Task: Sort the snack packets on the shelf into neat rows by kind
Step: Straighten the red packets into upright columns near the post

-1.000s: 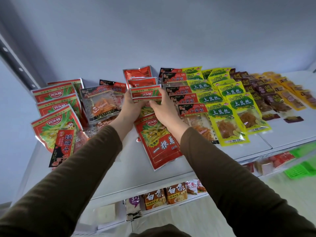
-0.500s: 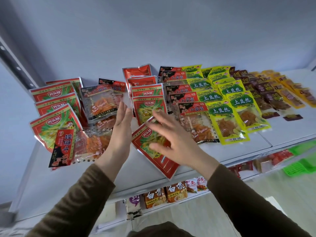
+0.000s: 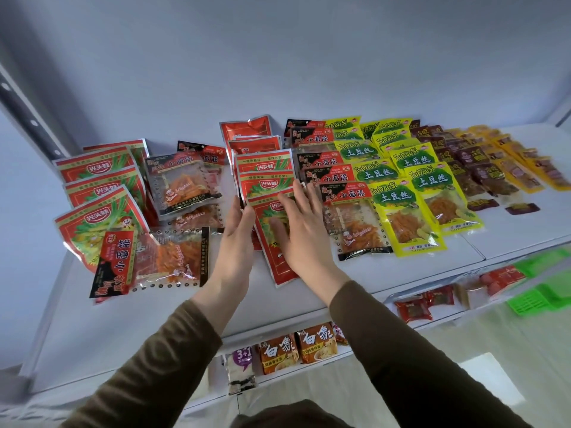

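Snack packets cover a white shelf (image 3: 309,304). In the middle a row of red-and-green packets (image 3: 264,168) runs front to back. My right hand (image 3: 301,230) lies flat, fingers spread, on the front packet (image 3: 279,267) of that row. My left hand (image 3: 236,239) stands open on edge against the packet's left side. Black-and-red clear packets (image 3: 343,193) form the row to the right, then yellow-green packets (image 3: 401,199). At the left lie more red-and-green packets (image 3: 95,193) and loose black-and-red packets (image 3: 182,180), one turned sideways (image 3: 154,261).
Brown packets (image 3: 475,168) and orange-yellow packets (image 3: 519,159) fill the far right of the shelf. A grey wall rises behind. Lower shelves hold orange noodle packs (image 3: 296,347), red wrapped pieces (image 3: 423,304) and green baskets (image 3: 543,291).
Both hands let go of the upper packets and came down. The tilted front red-and-green packet has been pushed up and straightened into line with its row, my right palm now flat on it.
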